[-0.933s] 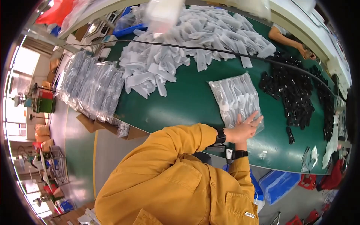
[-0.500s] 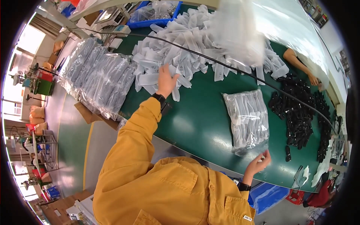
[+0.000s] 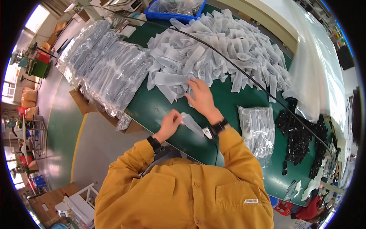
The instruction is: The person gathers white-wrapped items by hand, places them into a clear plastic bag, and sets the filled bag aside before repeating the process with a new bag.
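My left hand (image 3: pixel 170 125), near the table's front edge, is closed on one end of a translucent frosted plastic pouch (image 3: pixel 193 124). The pouch slants away to the right, below my other hand. My right hand (image 3: pixel 203 100) reaches to the near edge of a big heap of similar pouches (image 3: pixel 213 44). Its thumb and fingers are apart, and the fingertips meet the end of a flat pouch (image 3: pixel 170 79). Whether they grip it is not plain. A small white-and-black piece (image 3: pixel 208 133) with a thin cord sits beside my right wrist.
Clear-bagged bundles of pouches (image 3: pixel 114 72) lie at the left, and another bagged bundle (image 3: pixel 257 129) at the right. Beyond it are black parts (image 3: pixel 299 143) in piles. A black cable (image 3: pixel 244 72) crosses above the green table (image 3: pixel 183 138). Clear plastic sheeting (image 3: pixel 312 68) hangs at far right.
My left hand has drawn back from the heap and now holds a pouch. My right hand has left the bagged bundle for the heap. The sheeting shifted right; another person's arm is out of sight.
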Action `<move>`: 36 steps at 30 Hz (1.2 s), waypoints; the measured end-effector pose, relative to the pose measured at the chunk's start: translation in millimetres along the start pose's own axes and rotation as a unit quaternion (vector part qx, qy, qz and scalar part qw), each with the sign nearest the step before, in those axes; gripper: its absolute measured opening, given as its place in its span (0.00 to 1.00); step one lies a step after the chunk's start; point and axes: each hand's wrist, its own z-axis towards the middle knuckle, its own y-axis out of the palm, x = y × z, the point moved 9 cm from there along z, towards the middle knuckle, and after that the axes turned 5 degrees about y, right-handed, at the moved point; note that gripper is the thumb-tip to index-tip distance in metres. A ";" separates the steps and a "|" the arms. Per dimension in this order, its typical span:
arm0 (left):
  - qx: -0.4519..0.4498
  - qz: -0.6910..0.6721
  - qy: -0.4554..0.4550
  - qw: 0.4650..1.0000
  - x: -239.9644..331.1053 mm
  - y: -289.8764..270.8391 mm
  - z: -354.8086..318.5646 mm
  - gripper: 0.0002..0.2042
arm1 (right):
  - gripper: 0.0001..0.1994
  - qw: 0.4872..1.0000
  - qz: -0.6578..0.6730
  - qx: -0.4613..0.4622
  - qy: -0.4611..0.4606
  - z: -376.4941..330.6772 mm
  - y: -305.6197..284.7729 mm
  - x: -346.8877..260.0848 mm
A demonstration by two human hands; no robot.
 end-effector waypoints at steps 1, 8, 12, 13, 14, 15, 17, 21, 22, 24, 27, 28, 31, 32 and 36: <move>0.003 0.000 -0.002 1.000 -2.5 -4.8 -8.1 0.04 | 0.23 1.000 0.002 -0.003 -0.001 13.3 22.4 7.4; 0.043 0.324 0.173 0.929 62.2 -29.1 -30.3 0.16 | 0.27 0.967 -0.216 -0.121 -0.054 13.4 102.8 22.4; -0.099 0.331 0.260 0.902 60.2 11.6 -25.8 0.20 | 0.23 0.964 -0.235 -0.121 -0.039 -30.2 87.3 29.2; -0.104 0.326 0.261 0.902 55.4 14.5 -24.4 0.20 | 0.22 0.961 -0.244 -0.125 -0.035 -44.3 80.6 33.3; -0.125 0.358 0.252 0.890 46.2 21.3 -22.4 0.20 | 0.21 0.958 -0.252 -0.129 -0.032 -55.7 72.8 35.6; -0.146 0.389 0.244 0.876 37.0 28.3 -21.2 0.20 | 0.19 0.956 -0.261 -0.133 -0.029 -65.9 65.8 38.2; -0.175 0.413 0.239 0.861 27.5 37.9 -21.3 0.20 | 0.18 0.961 -0.243 -0.131 0.003 -83.1 44.6 43.0; -0.226 0.378 0.192 0.877 18.0 44.2 -28.1 0.19 | 0.15 0.977 -0.171 -0.080 0.099 -100.5 -0.2 41.1; -0.226 0.352 0.203 0.885 22.9 46.8 -31.1 0.18 | 0.14 0.980 -0.144 -0.037 0.135 -102.5 -14.8 41.5; -0.226 0.301 0.222 0.899 31.3 51.4 -38.2 0.16 | 0.14 0.977 -0.119 0.010 0.179 -114.6 -26.3 46.5; -0.239 0.280 0.192 0.910 27.8 57.1 -41.5 0.15 | 0.14 0.974 0.021 -0.027 0.222 -134.1 -9.6 56.9; -0.238 0.272 0.178 0.915 26.1 58.1 -40.6 0.14 | 0.14 0.973 0.021 -0.024 0.227 -138.2 -8.8 55.9; -0.277 0.325 0.214 0.878 28.6 70.9 -47.0 0.13 | 0.14 0.980 0.027 -0.052 0.188 -143.6 1.3 42.7; -0.293 0.352 0.231 0.858 32.3 75.3 -49.1 0.13 | 0.14 0.980 0.027 -0.049 0.190 -147.6 3.7 40.8; -0.160 0.350 0.408 0.828 85.4 73.4 -51.6 0.14 | 0.15 0.978 0.032 -0.118 0.169 -165.9 23.4 30.0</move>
